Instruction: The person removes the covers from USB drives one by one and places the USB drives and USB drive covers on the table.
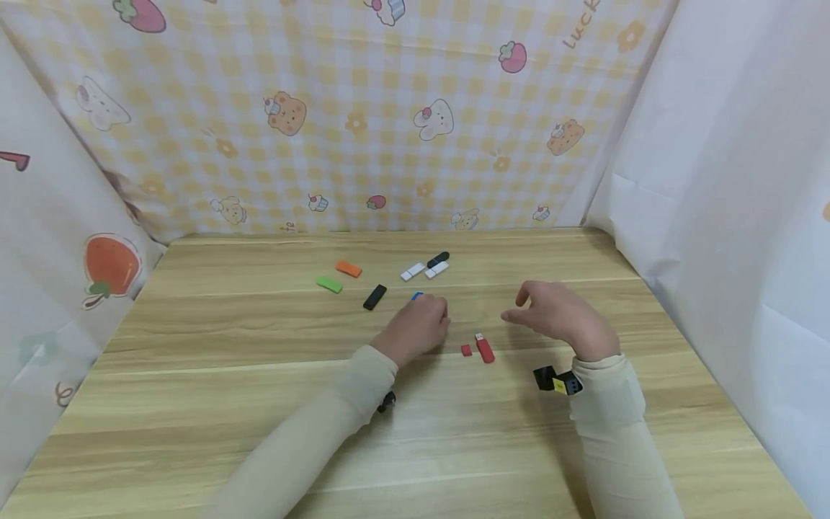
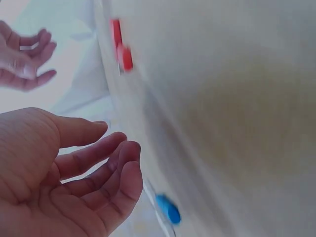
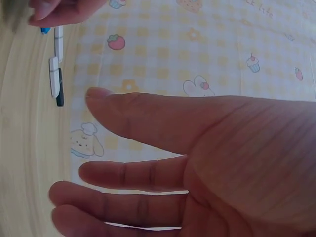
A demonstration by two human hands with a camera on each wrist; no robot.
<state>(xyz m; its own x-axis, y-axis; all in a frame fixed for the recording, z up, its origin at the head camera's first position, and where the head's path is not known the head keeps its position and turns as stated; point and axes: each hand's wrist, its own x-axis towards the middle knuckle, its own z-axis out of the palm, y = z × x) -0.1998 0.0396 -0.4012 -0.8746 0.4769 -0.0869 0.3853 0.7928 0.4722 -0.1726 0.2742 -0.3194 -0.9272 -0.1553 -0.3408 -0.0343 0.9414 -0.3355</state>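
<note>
My left hand (image 1: 418, 328) hovers over the middle of the table, its fingers loosely curled with nothing between them in the left wrist view. Just beyond it is a blue USB stick (image 2: 168, 209), mostly hidden by the hand in the head view. To its right lie a red USB stick (image 1: 485, 349), metal plug bare, and a small separate red cap (image 1: 466, 350). My right hand (image 1: 564, 317) is held above the table, farther right, thumb and fingers spread apart and holding nothing.
Behind the left hand lie two white USB sticks (image 1: 412, 272) and a dark one (image 1: 438, 259). Farther left are a black stick (image 1: 375, 297), an orange one (image 1: 349, 269) and a green one (image 1: 329, 285). A patterned cloth (image 1: 357, 158) hangs along the table's back edge.
</note>
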